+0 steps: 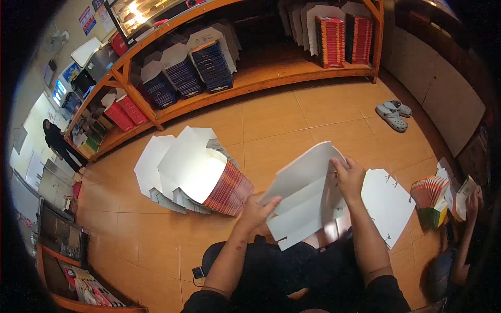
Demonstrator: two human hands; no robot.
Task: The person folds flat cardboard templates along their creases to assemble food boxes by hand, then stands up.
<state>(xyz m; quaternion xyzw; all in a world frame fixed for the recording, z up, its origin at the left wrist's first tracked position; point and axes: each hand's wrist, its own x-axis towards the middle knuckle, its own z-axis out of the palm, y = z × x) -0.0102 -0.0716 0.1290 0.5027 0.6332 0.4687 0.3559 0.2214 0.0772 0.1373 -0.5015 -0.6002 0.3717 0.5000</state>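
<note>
A white cardboard sheet (302,195), partly folded, is held up over my lap. My left hand (257,209) grips its left edge, thumb on top. At its upper right edge, my right hand (348,177) pinches the card between thumb and fingers. To the left on the floor stands a stack of nested open boxes (195,169) with white insides and red-orange sides. Flat white cardboard (386,206) with small cut slots lies on the floor just right of my right forearm.
A wooden shelf (271,73) holds dark blue box stacks (211,65) and red ones (330,41). Grey clogs (392,116) rest on the tiled floor (271,122). At right, another person's hand (475,195) is beside orange-green boxes (432,201). A person (60,143) stands far left.
</note>
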